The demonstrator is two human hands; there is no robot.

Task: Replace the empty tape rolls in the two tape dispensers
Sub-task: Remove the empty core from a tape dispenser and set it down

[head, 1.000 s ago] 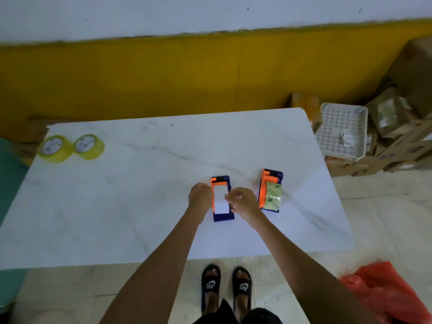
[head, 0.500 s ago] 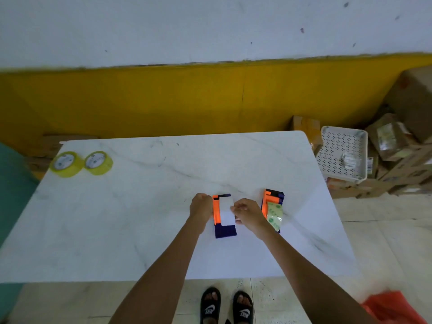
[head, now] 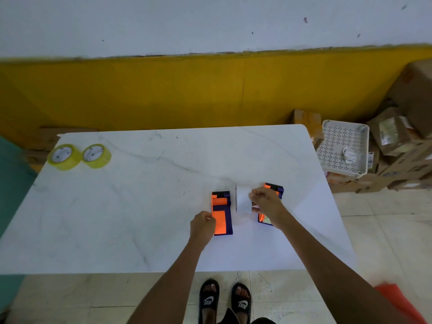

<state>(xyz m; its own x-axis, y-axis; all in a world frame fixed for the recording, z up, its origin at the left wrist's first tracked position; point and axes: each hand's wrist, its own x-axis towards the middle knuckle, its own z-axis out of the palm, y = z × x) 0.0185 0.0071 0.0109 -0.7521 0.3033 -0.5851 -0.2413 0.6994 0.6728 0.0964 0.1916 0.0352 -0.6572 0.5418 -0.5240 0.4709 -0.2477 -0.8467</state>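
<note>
**Empty core out of left dispenser**

White marble-pattern table [head: 117,218] carries all items. Left hand [head: 201,226], fingers curled, touches the orange-and-navy plastic tape dispenser [head: 221,212]. Right hand [head: 265,203] pinches the white empty tape core [head: 243,198] beside it, covering the second orange-and-navy dispenser [head: 275,188]. Two yellow full tape rolls [head: 79,156] sit far left.

The right hand [head: 265,203] covers the middle of the right tape dispenser [head: 277,189], near the bench's [head: 140,206] right edge, so only its far end and a near corner show; whatever roll sits in it is mostly hidden. The empty white core [head: 243,198] in that hand is washed out against the pale bench, its outline perhaps partly lost. The left hand's [head: 202,226] fingertips are tucked from view. The red bag [head: 397,300] is cut by the lower right edge.
</note>
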